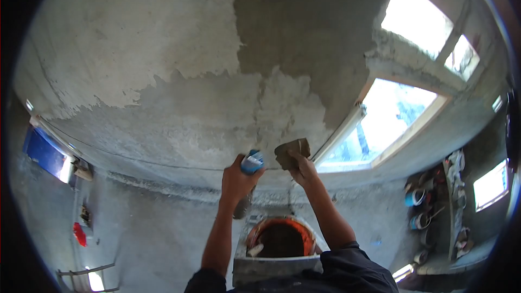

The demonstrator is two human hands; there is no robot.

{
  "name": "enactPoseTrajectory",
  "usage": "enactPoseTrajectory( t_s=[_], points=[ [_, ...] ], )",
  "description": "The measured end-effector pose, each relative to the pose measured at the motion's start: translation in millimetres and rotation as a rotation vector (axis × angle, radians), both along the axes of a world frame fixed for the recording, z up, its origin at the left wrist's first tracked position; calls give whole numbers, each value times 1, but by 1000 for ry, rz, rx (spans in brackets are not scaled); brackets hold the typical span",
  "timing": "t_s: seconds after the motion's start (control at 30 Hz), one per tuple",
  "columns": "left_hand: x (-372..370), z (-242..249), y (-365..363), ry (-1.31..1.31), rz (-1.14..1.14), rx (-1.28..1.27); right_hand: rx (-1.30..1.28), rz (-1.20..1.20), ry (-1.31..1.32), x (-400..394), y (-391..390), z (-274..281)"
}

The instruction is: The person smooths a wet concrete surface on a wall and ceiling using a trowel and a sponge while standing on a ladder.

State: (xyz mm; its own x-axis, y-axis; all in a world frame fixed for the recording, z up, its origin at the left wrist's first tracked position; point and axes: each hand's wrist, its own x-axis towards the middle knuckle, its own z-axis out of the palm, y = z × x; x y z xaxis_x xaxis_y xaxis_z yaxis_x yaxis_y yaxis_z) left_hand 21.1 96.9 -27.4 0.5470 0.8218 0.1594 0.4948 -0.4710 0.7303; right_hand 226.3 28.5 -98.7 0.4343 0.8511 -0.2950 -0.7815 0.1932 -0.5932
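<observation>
My left hand (236, 183) is closed around a blue-topped tool (252, 161), whose lower part hangs below the hand. To its right, my right hand (302, 167) grips a flat, mortar-coated piece (292, 152) by its lower edge; what it is exactly I cannot make out. The two hands are apart, in front of the wall (190, 97), which has a dark wet-looking patch (309, 27) at the top and paler plaster at the left. Below the hands, an orange-rimmed bucket (309, 234) with dark contents stands on a grey platform (241, 266).
A framed window opening (391, 114) is at the right, with another opening (415, 19) above it. Buckets (417, 198) and other items line the far right. A red object (80, 234) and a blue panel (46, 152) are at the left.
</observation>
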Motion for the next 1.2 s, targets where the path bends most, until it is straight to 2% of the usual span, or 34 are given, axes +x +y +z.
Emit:
enactPoseTrajectory(
  t_s=[0.03,0.07,0.1,0.13,0.2,0.23,0.3,0.37,0.4,0.47,0.6,0.67,0.7,0.77,0.8,0.87,0.9,0.97,1.03,1.1,1.13,1.2],
  points=[
    [-1,-5,-3,-133,106,-79,93,-35,-93,9,10,9],
    [-2,-12,-7,-263,208,-165,13,-158,-151,26,33,20],
    [-2,-25,-9,-282,208,-168,-37,-208,-198,40,53,48],
    [-1,-41,-8,-308,279,-235,25,-363,-351,35,66,100],
    [4,-59,-10,-351,344,-304,182,-629,-706,58,111,159],
    [6,-65,-10,-384,353,-294,218,-711,-976,67,127,186],
    [7,-77,-14,-417,359,-286,176,-958,-1350,71,158,238],
    [11,-87,-14,-431,378,-248,510,-1281,-1937,81,194,271],
    [12,-94,-15,-407,412,-299,520,-1278,-1947,86,207,276],
    [11,-103,-19,-399,421,-280,217,-1247,-2446,90,231,273],
    [10,-95,-27,-321,418,-276,309,-1104,-2463,87,235,210],
    [11,-89,-32,-306,404,-261,311,-691,-2721,93,227,179],
    [12,-87,-33,-288,392,-241,311,-690,-2724,93,220,181],
    [13,-89,-36,-303,367,-268,529,-780,-2498,94,201,197],
    [13,-91,-36,-315,345,-291,531,-779,-2499,94,193,215],
    [15,-92,-37,-298,341,-308,387,-1133,-2376,97,185,253],
    [16,-93,-38,-282,336,-316,382,-1132,-2377,100,191,257],
    [18,-91,-40,-274,320,-313,186,-1142,-2331,109,202,254],
    [18,-88,-42,-260,299,-307,278,-945,-2479,126,227,204],
    [19,-84,-42,-234,309,-344,349,-579,-2693,101,226,165],
    [19,-86,-43,-234,307,-341,347,-584,-2693,95,216,161],
    [19,-90,-43,-264,295,-282,385,-540,-2521,83,204,162]
  ],
)
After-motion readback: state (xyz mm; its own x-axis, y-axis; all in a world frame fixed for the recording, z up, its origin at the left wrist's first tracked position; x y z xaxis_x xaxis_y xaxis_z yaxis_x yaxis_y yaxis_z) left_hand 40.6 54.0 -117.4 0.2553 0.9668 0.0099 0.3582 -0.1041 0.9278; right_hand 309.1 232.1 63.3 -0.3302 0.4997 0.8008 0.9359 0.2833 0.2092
